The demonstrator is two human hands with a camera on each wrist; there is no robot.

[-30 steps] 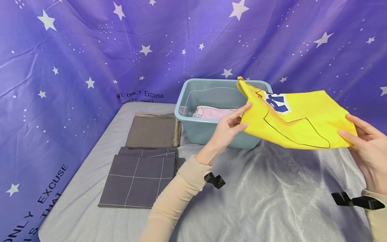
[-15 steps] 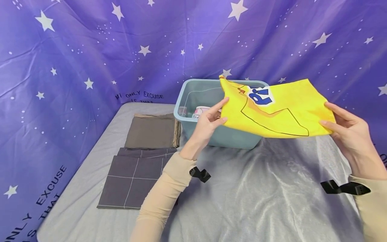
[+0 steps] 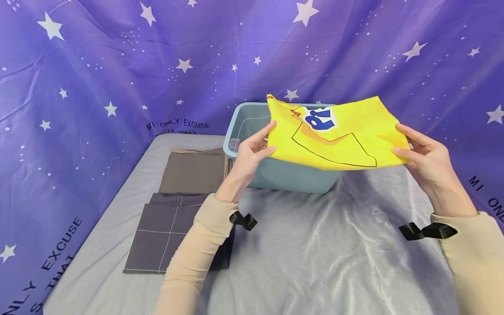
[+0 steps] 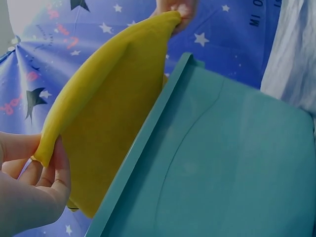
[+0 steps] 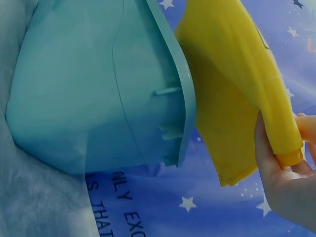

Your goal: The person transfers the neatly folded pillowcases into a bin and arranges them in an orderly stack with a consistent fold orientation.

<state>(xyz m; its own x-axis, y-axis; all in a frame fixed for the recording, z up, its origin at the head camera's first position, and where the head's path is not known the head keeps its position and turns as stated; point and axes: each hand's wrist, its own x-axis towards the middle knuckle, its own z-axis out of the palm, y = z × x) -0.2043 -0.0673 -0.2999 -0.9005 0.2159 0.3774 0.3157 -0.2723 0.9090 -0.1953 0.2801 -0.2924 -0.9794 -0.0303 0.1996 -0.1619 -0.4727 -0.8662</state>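
A folded yellow cloth (image 3: 346, 144) with blue "Pi" lettering and a line drawing is stretched between my two hands. My left hand (image 3: 249, 153) pinches its left edge between thumb and fingers. At the opposite edge, my right hand (image 3: 431, 162) pinches it the same way. Both wrist views show the cloth's folded edge (image 4: 98, 69) between thumb and fingers. The cloth is held above the blue-grey bin (image 3: 291, 177) and hides most of its opening. In the left wrist view, the bin wall (image 4: 237, 158) stands just below the cloth. The bin's contents are mostly hidden.
Left of the bin lies a folded brown cloth (image 3: 193, 173). In front of it is a folded dark grey cloth with white grid lines (image 3: 155, 240), partly behind the left sleeve. A grey velvety sheet (image 3: 315, 253) covers the surface. A purple starry curtain (image 3: 220, 35) hangs behind.
Both hands have moved left and slightly up with the yellow cloth, bringing it from the bin's right side to over its opening. The pink item inside the bin is now almost wholly covered.
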